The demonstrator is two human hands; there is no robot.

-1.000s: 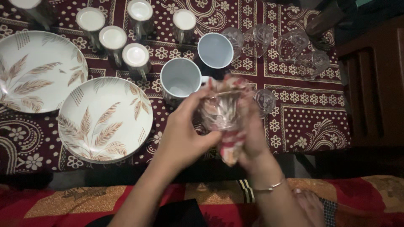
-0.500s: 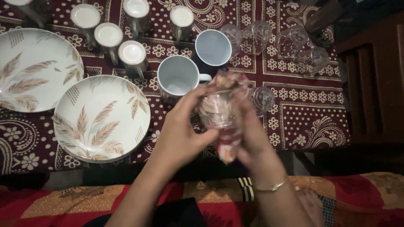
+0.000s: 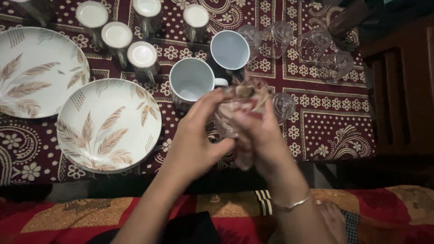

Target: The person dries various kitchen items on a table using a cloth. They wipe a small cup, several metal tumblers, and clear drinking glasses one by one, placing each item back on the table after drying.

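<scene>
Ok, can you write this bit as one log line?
left hand: holds glass | right hand: cloth on glass | nearby: mug, plate

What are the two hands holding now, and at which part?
The left hand grips a clear glass around its side wall. The right hand holds a red-and-white cloth bunched against the glass; its fingers press the cloth on.

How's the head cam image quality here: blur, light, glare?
Head view: dim, warm light; right hand and cloth smeared by motion blur, glass hard to outline; left hand sharper; plates bright but not blown out; right edge falls into dark shadow.
</scene>
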